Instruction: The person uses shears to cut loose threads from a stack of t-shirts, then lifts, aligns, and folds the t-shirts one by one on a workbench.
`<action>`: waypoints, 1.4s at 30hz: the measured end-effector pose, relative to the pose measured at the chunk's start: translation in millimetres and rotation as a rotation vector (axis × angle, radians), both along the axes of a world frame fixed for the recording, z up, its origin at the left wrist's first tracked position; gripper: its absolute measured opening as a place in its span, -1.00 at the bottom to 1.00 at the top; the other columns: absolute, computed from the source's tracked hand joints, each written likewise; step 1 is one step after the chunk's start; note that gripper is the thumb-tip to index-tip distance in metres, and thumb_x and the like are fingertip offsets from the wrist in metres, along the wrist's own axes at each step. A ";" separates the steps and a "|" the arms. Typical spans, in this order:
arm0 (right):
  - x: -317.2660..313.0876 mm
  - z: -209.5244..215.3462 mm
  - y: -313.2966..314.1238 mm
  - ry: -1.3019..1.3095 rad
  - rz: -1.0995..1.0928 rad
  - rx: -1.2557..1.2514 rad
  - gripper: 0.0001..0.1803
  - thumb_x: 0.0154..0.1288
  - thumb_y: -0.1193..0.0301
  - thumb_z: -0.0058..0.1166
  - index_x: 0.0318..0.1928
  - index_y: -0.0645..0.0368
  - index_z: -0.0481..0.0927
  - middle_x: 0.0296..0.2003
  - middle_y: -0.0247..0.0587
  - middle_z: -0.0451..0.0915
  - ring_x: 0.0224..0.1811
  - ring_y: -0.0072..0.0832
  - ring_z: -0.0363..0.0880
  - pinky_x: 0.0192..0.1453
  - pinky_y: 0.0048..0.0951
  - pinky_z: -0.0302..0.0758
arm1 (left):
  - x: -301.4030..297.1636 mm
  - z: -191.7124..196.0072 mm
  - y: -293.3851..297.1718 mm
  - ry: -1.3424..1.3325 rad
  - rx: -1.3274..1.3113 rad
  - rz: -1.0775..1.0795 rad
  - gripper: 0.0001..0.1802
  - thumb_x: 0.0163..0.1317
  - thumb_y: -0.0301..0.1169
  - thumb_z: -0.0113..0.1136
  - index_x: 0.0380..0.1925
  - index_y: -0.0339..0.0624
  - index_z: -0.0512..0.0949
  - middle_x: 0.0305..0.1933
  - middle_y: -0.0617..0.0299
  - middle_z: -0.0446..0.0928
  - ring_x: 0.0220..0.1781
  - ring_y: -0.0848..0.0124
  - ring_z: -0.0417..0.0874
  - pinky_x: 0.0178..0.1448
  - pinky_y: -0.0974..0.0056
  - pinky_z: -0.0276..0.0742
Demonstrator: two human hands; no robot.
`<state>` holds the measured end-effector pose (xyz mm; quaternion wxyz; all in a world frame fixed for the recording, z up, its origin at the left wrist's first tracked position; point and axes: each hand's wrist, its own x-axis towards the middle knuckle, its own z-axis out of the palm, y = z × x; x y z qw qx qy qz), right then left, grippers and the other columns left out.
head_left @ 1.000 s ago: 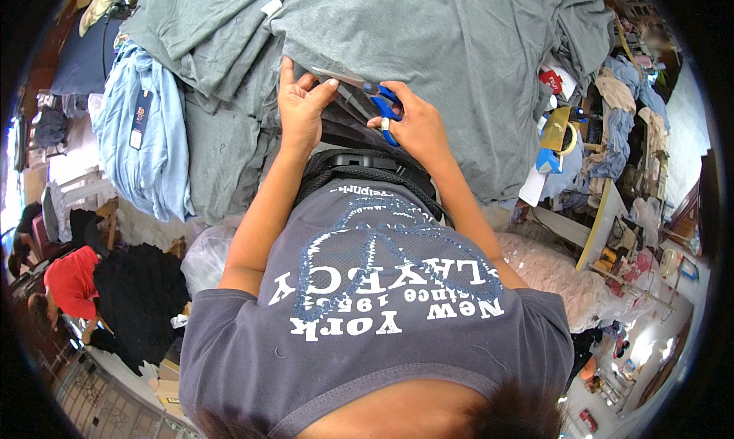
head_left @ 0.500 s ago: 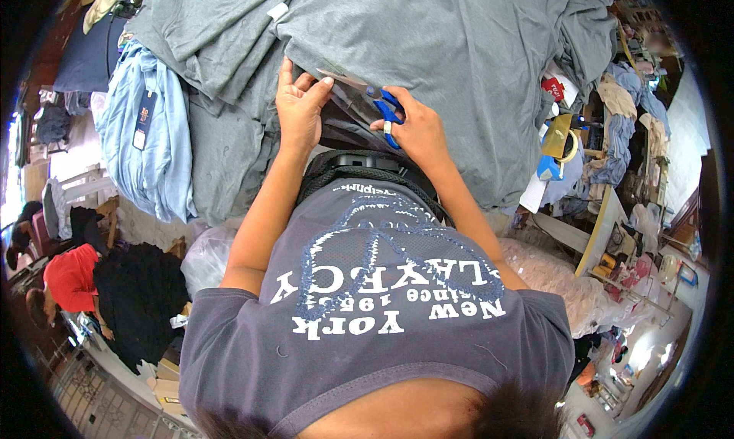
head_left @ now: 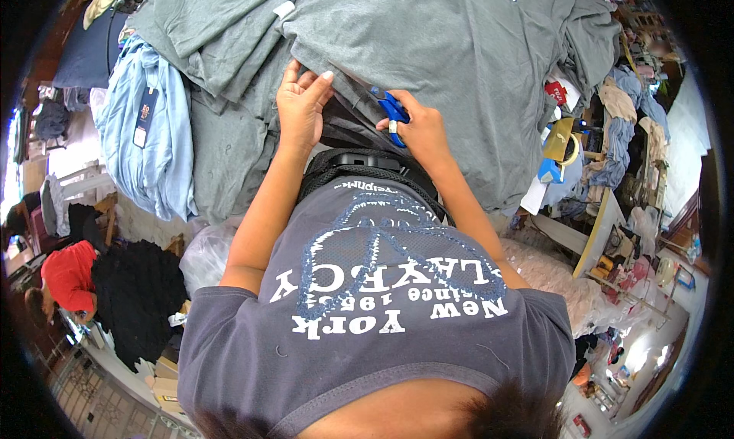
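A large grey T-shirt lies spread on a pile of garments in front of me. My left hand pinches its lower hem between thumb and fingers. To the right, my right hand grips small blue-handled scissors, whose tip rests at the same hem. The two hands are a short way apart along the edge of the shirt. My dark printed shirt fills the lower middle of the view.
More grey shirts are stacked at the upper left, and a light blue garment with a hanging tag lies beside them. Cluttered shelves and fabric stand at right. A person in red sits at the lower left.
Both hands stay on the hem; the left hand has shifted slightly along it and the scissors have turned a little. The shirt has moved slightly.
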<state>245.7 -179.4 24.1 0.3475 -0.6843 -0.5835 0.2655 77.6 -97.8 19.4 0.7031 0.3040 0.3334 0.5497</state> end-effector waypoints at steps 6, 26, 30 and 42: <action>-0.8 12.4 -4.1 -0.019 -0.091 -0.024 -0.48 -0.22 0.29 0.31 -0.15 0.06 0.46 -0.55 -0.18 0.54 -0.55 -0.35 0.51 -0.43 -0.41 0.41 | -6.0 1.5 11.3 0.002 -0.079 -0.044 -0.63 0.02 -0.61 0.13 -0.12 -0.27 0.35 -0.24 0.25 0.50 -0.27 0.52 0.51 -0.22 0.42 0.42; -13.1 1.8 13.5 -0.118 0.005 0.079 -0.48 -0.21 0.32 0.32 -0.14 0.11 0.47 -0.50 -0.18 0.56 -0.52 -0.40 0.53 -0.41 -0.44 0.43 | -10.6 4.6 12.4 0.044 -0.065 -0.127 -0.66 0.02 -0.63 0.11 -0.14 -0.25 0.37 -0.24 0.24 0.51 -0.24 0.52 0.51 -0.16 0.40 0.43; -8.9 -5.2 10.0 -0.013 -0.008 0.002 -0.53 -0.20 0.25 0.30 -0.20 0.09 0.49 -0.49 -0.08 0.56 -0.48 -0.21 0.55 -0.41 -0.34 0.44 | -8.9 4.1 13.5 0.063 -0.081 -0.121 -0.65 0.02 -0.63 0.13 -0.14 -0.23 0.38 -0.24 0.26 0.51 -0.26 0.53 0.51 -0.20 0.42 0.43; 2.8 2.7 -17.5 0.114 -0.158 -0.069 -0.46 -0.27 0.31 0.38 -0.19 0.16 0.47 -0.57 -0.24 0.51 -0.56 -0.58 0.45 -0.44 -0.54 0.38 | -0.7 5.9 4.9 0.178 0.074 -0.193 -0.39 -0.04 -0.65 0.14 0.07 -0.30 0.17 -0.16 0.05 0.48 -0.21 0.43 0.55 -0.16 0.40 0.48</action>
